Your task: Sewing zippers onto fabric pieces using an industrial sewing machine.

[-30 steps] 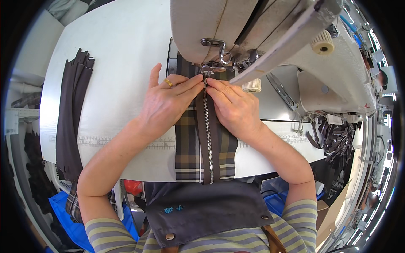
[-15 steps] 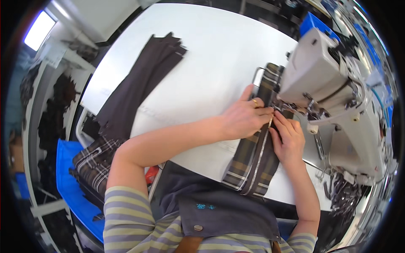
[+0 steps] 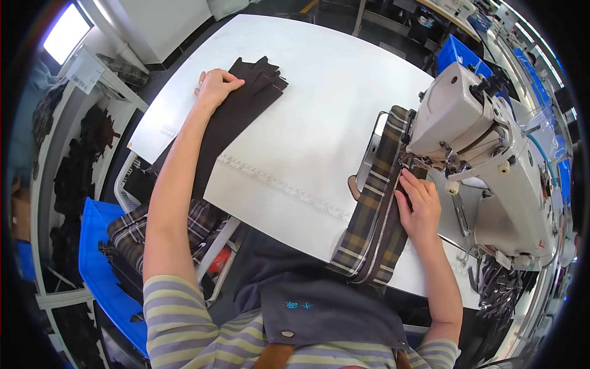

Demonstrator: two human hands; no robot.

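Observation:
My left hand (image 3: 216, 90) is at the far end of a stack of dark brown fabric pieces (image 3: 224, 132), thumb and fingertips closed together on the top piece's edge. On the right, my right hand (image 3: 421, 206) lies on a brown-and-black plaid fabric panel (image 3: 364, 224), its fingers stretched and thumb apart. Its fingertips rest beside a metal-toothed zipper (image 3: 384, 230) that runs along the panel. The panel's far part passes beside the needle area of a white sewing machine (image 3: 458, 107), where the presser foot is partly hidden.
A blue bin (image 3: 92, 258) at the lower left holds folded plaid fabric (image 3: 132, 234). Metal tools or clips (image 3: 498, 283) lie in a dark heap at the right. Shelving (image 3: 46, 209) stands left of the white table (image 3: 295, 80). Another blue bin (image 3: 453, 54) is behind the machine.
My left hand has left the plaid panel by the needle and moved far left to the brown fabric stack. My right hand stays on the panel beside the zipper.

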